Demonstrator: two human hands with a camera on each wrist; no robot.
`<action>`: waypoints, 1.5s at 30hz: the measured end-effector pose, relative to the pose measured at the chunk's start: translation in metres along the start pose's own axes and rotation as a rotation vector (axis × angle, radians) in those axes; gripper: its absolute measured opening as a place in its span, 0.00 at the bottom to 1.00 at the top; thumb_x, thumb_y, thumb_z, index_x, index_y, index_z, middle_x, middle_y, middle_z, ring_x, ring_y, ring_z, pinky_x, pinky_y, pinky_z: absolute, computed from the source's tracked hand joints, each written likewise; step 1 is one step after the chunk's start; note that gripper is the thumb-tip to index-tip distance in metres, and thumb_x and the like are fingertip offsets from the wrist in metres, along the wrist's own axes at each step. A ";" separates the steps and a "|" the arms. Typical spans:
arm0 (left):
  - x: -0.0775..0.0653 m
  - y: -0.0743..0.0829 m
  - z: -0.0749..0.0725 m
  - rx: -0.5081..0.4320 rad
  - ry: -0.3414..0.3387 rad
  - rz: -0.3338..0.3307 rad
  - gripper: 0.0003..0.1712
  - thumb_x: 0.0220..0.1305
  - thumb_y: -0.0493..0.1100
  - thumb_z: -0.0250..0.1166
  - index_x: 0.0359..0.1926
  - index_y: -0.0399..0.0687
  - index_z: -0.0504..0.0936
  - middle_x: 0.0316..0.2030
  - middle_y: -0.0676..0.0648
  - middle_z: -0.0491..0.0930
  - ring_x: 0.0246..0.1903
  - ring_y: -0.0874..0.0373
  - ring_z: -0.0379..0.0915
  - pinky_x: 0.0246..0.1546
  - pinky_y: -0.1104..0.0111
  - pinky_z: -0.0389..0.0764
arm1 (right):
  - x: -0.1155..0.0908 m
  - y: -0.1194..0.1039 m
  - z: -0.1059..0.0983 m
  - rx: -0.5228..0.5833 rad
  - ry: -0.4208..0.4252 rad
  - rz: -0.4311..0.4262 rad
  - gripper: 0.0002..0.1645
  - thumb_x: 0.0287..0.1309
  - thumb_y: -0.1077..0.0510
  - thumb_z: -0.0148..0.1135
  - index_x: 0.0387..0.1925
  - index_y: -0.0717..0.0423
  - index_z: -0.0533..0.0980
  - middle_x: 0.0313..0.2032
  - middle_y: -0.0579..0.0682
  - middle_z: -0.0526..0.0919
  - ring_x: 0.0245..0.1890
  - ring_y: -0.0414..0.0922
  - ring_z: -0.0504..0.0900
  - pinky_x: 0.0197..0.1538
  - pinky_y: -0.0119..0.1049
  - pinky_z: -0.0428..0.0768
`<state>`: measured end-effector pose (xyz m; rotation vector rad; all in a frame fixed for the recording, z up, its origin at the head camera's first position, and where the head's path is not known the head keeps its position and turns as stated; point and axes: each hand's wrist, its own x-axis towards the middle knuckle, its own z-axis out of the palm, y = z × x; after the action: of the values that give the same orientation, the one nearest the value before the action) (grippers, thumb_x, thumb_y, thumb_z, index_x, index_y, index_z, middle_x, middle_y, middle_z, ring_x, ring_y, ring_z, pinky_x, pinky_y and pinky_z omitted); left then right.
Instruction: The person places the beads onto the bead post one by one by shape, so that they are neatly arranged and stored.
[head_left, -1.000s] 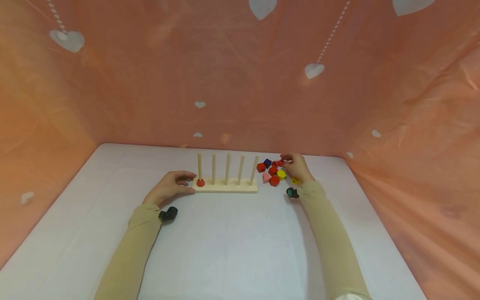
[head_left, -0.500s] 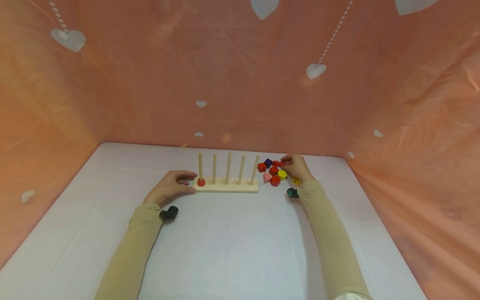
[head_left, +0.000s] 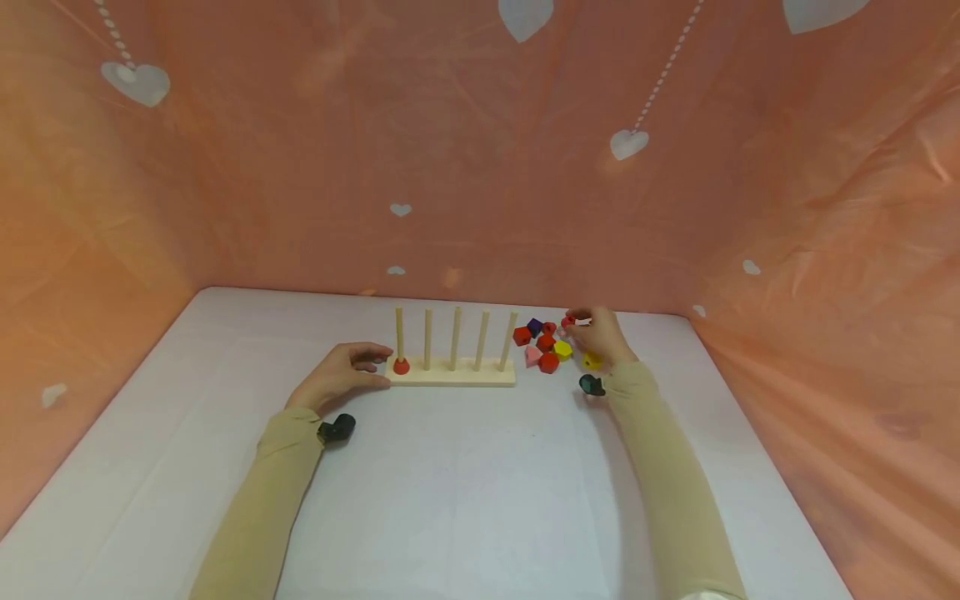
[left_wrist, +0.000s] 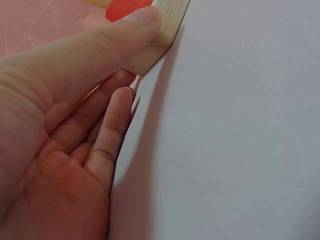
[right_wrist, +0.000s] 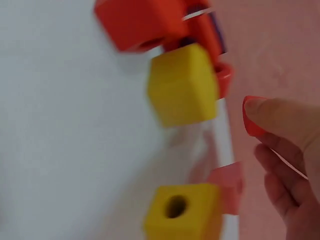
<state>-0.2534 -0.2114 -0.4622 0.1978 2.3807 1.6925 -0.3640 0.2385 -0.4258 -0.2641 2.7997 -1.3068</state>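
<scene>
A pale wooden peg board (head_left: 457,377) with several upright rods stands on the table. On its leftmost rod sits a red bead (head_left: 401,366). My left hand (head_left: 337,372) holds the board's left end; in the left wrist view the thumb lies on the wood beside the red bead. At the right, my right hand (head_left: 603,335) pinches a small red bead (right_wrist: 252,120) between thumb and fingers. It is just right of a cluster of beads, including a purple bead (head_left: 535,327), a yellow bead (right_wrist: 182,87), a pink bead (head_left: 532,356) and several red ones.
Another yellow bead (right_wrist: 185,212), with its hole showing, lies below my right wrist. A white-covered table (head_left: 465,500) meets an orange curtain (head_left: 450,167) with white hearts at its back edge. Dark wrist cameras jut from both sleeves.
My right hand has drawn a little to the right, away from the cluster, with the red bead in its fingers. My left hand and the peg board stay in place.
</scene>
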 end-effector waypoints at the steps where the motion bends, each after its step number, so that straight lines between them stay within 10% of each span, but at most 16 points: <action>1: 0.000 0.000 0.000 -0.003 0.001 -0.001 0.35 0.48 0.41 0.77 0.59 0.42 0.75 0.57 0.41 0.73 0.51 0.47 0.69 0.50 0.65 0.75 | -0.001 -0.002 -0.002 -0.001 0.004 -0.026 0.21 0.60 0.63 0.63 0.55 0.60 0.75 0.52 0.56 0.76 0.52 0.55 0.72 0.56 0.48 0.75; 20: 0.000 0.001 0.001 0.029 0.009 0.002 0.35 0.49 0.41 0.76 0.59 0.42 0.74 0.58 0.41 0.72 0.53 0.46 0.68 0.56 0.57 0.70 | -0.024 -0.089 -0.025 0.128 0.096 -0.358 0.20 0.58 0.64 0.65 0.51 0.64 0.73 0.47 0.57 0.79 0.47 0.52 0.80 0.51 0.37 0.79; 34: 0.001 0.002 0.001 0.045 0.004 0.011 0.35 0.49 0.42 0.76 0.59 0.41 0.74 0.58 0.41 0.72 0.52 0.47 0.69 0.53 0.60 0.72 | -0.055 -0.178 0.013 0.302 -0.031 -0.562 0.17 0.56 0.71 0.63 0.48 0.72 0.74 0.44 0.63 0.79 0.44 0.56 0.79 0.50 0.37 0.79; 45: -0.004 0.003 0.006 0.002 -0.012 -0.003 0.35 0.50 0.41 0.76 0.59 0.41 0.74 0.59 0.40 0.71 0.50 0.45 0.69 0.48 0.64 0.76 | -0.049 -0.192 0.068 0.435 -0.155 -0.645 0.18 0.55 0.73 0.64 0.49 0.69 0.76 0.45 0.61 0.81 0.43 0.53 0.80 0.49 0.42 0.80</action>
<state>-0.2486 -0.2062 -0.4612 0.2041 2.3731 1.6834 -0.2826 0.0749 -0.3247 -1.2458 2.2865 -1.8536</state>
